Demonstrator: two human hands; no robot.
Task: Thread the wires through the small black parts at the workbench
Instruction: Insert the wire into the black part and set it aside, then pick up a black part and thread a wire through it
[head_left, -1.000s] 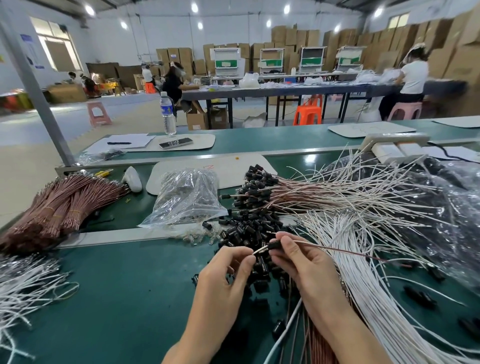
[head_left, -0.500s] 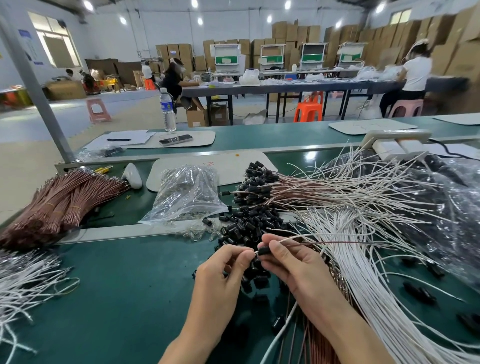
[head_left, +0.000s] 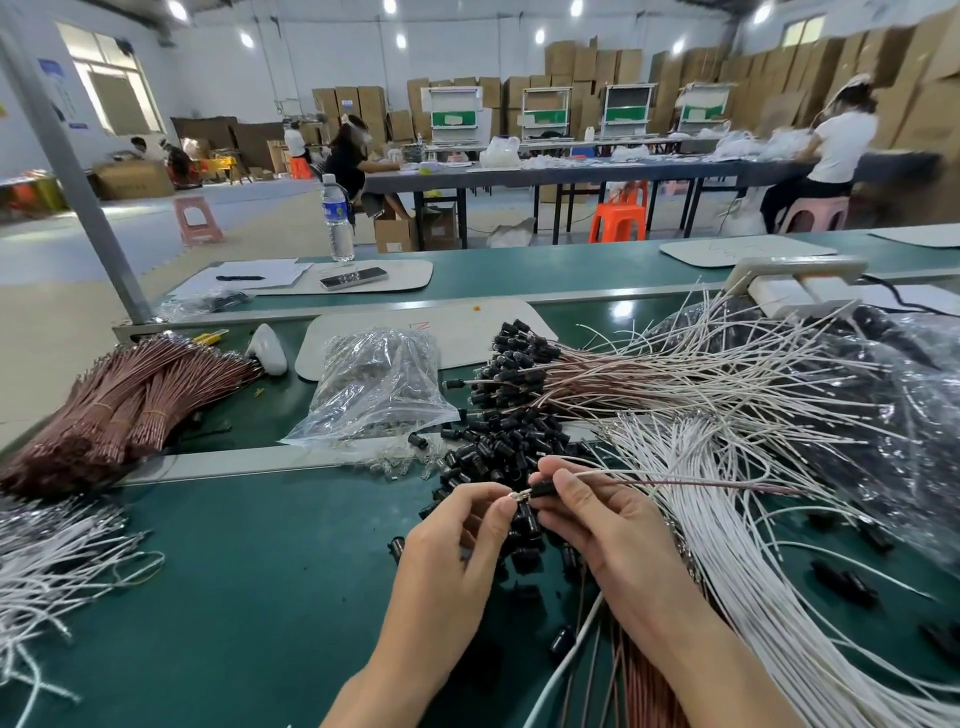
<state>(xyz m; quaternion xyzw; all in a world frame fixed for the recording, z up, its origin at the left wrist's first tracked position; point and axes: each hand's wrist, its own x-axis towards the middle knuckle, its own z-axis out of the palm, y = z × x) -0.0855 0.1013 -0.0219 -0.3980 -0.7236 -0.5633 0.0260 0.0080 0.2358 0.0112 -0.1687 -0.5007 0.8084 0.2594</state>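
My right hand pinches a small black part with a thin brown wire running out of it to the right. My left hand meets it from the left, its fingertips closed on the wire's metal tip sticking out of the part. Below and behind my fingers lies a heap of loose black parts. Wires with black parts on their ends are piled beyond it. A fan of white wires spreads to the right.
Bundled brown wires lie at the left, loose white wires at the near left. A clear plastic bag sits mid-bench, a larger bag at the right. A water bottle and phone rest on the far bench. People work at distant tables.
Both hands stayed together over the black heap. The black part has slid along the wire, and the metal tip now shows on its left side between my left fingertips.
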